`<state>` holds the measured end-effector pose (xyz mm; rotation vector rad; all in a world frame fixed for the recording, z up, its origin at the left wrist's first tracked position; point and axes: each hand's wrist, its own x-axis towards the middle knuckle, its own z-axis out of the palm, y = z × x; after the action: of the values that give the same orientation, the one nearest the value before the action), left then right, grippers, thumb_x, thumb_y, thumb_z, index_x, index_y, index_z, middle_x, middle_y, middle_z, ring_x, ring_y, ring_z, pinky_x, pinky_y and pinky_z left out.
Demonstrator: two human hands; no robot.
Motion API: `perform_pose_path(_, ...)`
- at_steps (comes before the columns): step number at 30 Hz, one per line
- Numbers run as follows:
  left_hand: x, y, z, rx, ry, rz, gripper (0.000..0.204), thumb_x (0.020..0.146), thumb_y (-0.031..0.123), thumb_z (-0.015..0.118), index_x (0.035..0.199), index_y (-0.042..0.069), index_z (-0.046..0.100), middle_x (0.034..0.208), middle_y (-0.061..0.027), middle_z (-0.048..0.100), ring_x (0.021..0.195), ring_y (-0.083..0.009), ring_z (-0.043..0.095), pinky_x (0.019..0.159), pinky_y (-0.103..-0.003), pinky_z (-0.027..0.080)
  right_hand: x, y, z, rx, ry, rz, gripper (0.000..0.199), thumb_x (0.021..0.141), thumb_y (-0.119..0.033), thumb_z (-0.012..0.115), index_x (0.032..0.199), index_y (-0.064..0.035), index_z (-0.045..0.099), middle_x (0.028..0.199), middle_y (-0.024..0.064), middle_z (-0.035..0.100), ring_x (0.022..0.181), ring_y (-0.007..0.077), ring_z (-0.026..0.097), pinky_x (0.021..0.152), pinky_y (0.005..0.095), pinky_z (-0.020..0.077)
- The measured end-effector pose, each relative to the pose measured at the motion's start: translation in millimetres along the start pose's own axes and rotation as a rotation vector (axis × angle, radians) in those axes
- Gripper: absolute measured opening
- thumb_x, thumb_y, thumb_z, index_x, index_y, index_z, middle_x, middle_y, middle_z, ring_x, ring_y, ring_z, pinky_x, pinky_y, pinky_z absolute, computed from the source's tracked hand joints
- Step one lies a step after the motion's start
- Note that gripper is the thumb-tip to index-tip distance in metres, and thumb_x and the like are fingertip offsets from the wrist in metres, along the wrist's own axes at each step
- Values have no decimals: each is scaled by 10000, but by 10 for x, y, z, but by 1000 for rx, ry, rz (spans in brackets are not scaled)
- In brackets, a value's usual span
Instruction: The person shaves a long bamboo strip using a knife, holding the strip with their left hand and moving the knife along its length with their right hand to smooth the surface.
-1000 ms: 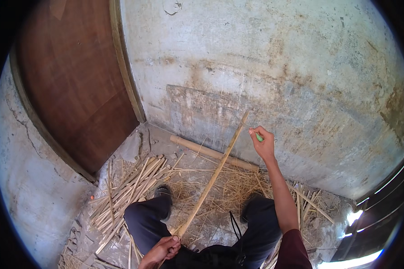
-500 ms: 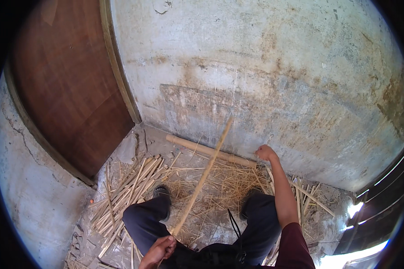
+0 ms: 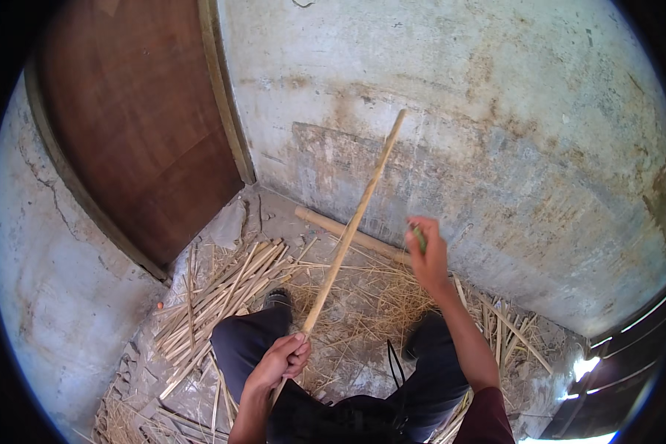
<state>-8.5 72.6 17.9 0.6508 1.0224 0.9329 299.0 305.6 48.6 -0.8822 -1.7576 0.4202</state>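
A long bamboo stick (image 3: 351, 226) is gripped near its lower end by the left hand (image 3: 280, 361), whose fingers are wrapped around it; the stick slants up toward the concrete wall (image 3: 459, 111). The right hand (image 3: 427, 255) is raised and closed on a small green object (image 3: 419, 237). Split bamboo strips (image 3: 222, 296) are scattered on the floor (image 3: 348, 348), beside the wooden door (image 3: 133, 133).

The right hand (image 3: 427, 255) is motion-blurred, so the little green thing (image 3: 419, 238) in its fingers is anyone's guess, and the stick's (image 3: 351, 226) lower end disappears inside the left hand (image 3: 280, 361).
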Motion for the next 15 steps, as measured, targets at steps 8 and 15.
perform_pose_path(8, 158, 225, 196, 46, -203, 64, 382, 1163, 362, 522, 862, 141, 443, 645, 83, 293, 481, -30, 253, 405, -240, 194, -460, -422, 414, 84, -255, -424, 323, 1024, -186, 756, 1307, -113, 620, 996, 116, 736, 591, 250, 662, 506, 365, 486)
perform_pose_path(15, 177, 291, 262, -59, -188, 15, 370, 1188, 359, 485, 899, 132, 441, 671, 74, 332, 487, -35, 275, 415, -242, 212, -584, -471, 462, 76, -318, -539, 348, 980, -123, 795, 1296, -116, 648, 920, 91, 726, 597, 208, 655, 490, 352, 476)
